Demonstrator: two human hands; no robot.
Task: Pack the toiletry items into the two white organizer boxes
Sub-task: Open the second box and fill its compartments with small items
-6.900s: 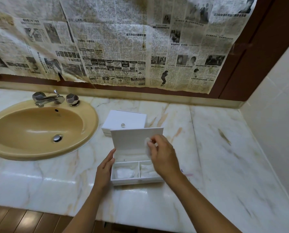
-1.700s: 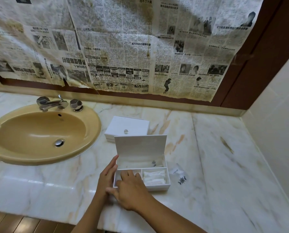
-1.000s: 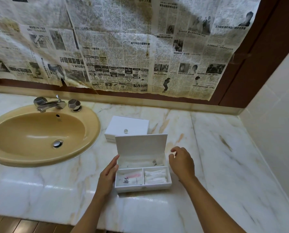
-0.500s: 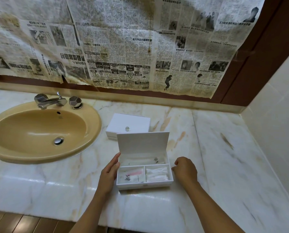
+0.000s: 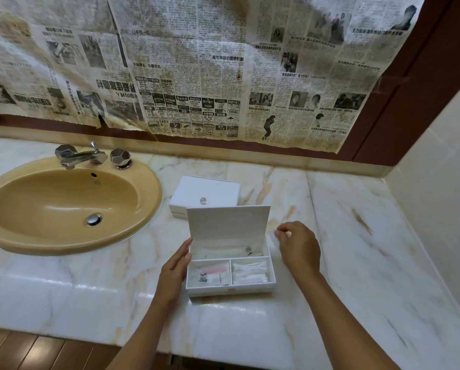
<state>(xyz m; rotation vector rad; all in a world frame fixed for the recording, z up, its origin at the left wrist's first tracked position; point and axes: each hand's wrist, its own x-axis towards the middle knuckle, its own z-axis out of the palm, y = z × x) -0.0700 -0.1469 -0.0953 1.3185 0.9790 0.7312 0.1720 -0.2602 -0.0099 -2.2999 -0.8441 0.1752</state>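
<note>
An open white organizer box (image 5: 230, 289) stands on the marble counter with its lid (image 5: 227, 222) upright. Its front left compartment holds a packet with a pink item (image 5: 214, 273). White cotton pieces (image 5: 250, 272) fill the front right one, and clear packets (image 5: 231, 252) lie in the long back one. My left hand (image 5: 174, 271) rests flat against the box's left side. My right hand (image 5: 299, 247) hovers by the box's right side, fingertips pinched on a small clear packet (image 5: 274, 237), which is hard to make out. A second white box (image 5: 196, 192), closed, sits behind.
A tan sink (image 5: 148, 209) with a chrome tap (image 5: 82, 156) is set into the counter at the left. Newspaper covers the wall behind. A tiled side wall (image 5: 442, 198) bounds the marble counter (image 5: 357, 249) on the right. The counter's front edge runs just below the box.
My right hand dropped onto the clear packet lying right of the box, then lifted up and back with it pinched in the fingertips. My left hand stayed against the box.
</note>
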